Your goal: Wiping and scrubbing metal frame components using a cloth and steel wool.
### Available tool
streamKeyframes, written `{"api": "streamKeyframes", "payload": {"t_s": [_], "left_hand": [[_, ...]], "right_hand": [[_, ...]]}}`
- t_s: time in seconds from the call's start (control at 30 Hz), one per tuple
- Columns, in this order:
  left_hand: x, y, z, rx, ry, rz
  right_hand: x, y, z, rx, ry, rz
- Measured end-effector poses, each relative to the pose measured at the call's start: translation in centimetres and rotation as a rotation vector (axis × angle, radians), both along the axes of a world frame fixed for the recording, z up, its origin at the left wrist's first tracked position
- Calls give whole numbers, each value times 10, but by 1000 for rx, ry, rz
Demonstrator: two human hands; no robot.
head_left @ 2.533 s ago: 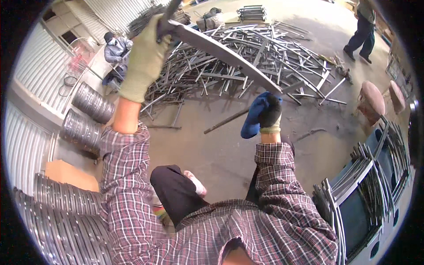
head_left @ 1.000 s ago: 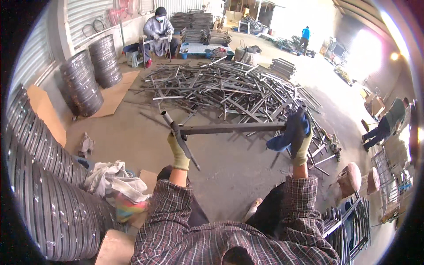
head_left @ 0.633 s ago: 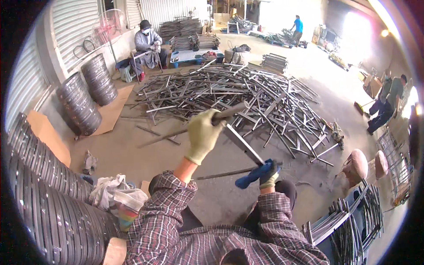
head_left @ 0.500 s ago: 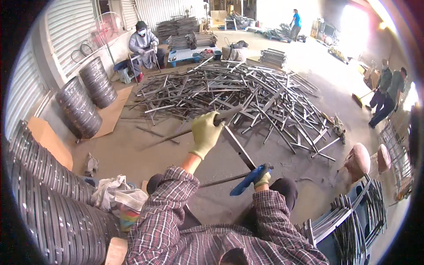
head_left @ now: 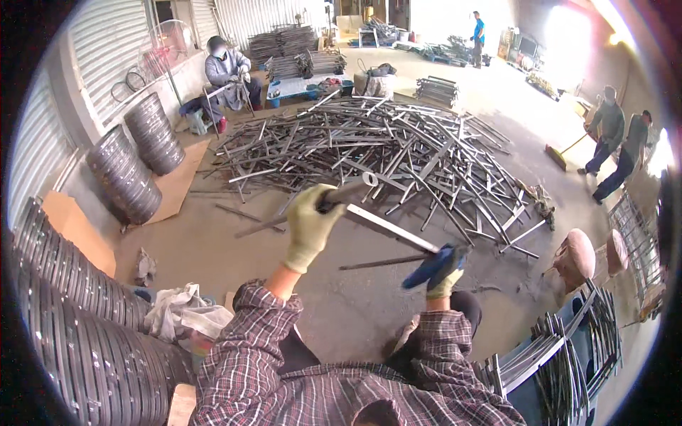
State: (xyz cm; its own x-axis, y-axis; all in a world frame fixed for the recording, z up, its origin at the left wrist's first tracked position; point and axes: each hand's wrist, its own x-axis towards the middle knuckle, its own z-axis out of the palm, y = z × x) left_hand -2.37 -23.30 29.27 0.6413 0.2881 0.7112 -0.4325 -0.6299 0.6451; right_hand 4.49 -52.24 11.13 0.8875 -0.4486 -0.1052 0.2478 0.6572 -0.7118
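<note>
In front of me I hold an H-shaped metal frame [head_left: 395, 228], two dark tubes joined by a flat crossbar. My left hand [head_left: 310, 231], in a pale yellow glove, is closed around one tube near the joint; that tube's open round end points away to the right. Over the other joint, my gloved right hand [head_left: 446, 278] is closed with a blue cloth [head_left: 429, 267] between it and the metal. The cloth partly hides the right fingers and the joint. Beyond the frame lies a large heap of similar metal frames [head_left: 369, 135] on the floor.
Stacked dark metal pieces [head_left: 92, 348] rise at my left, with rags [head_left: 188, 311] beside them. More frames [head_left: 561, 362] lean at my lower right, near a wrapped pinkish bundle [head_left: 574, 257]. A seated person [head_left: 229, 74] handles a frame at far left; another holds a broom [head_left: 556, 157].
My right hand has moved up and right, and the frame has tilted so its crossbar lies flatter. My left hand has shifted slightly left. At the right, the broom has swung toward the heap.
</note>
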Motion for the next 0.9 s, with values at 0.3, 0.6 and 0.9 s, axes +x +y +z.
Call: {"api": "streamKeyframes", "payload": {"t_s": [0.3, 0.6, 0.9], "left_hand": [[37, 120, -275, -1440, 136, -209], [3, 59, -257, -311, 197, -110], [19, 74, -81, -275, 169, -195]], "right_hand": [[-67, 92, 237, -1436, -841, -226], [5, 70, 227, -1430, -829, -397], [89, 0, 99, -212, -285, 25]]}}
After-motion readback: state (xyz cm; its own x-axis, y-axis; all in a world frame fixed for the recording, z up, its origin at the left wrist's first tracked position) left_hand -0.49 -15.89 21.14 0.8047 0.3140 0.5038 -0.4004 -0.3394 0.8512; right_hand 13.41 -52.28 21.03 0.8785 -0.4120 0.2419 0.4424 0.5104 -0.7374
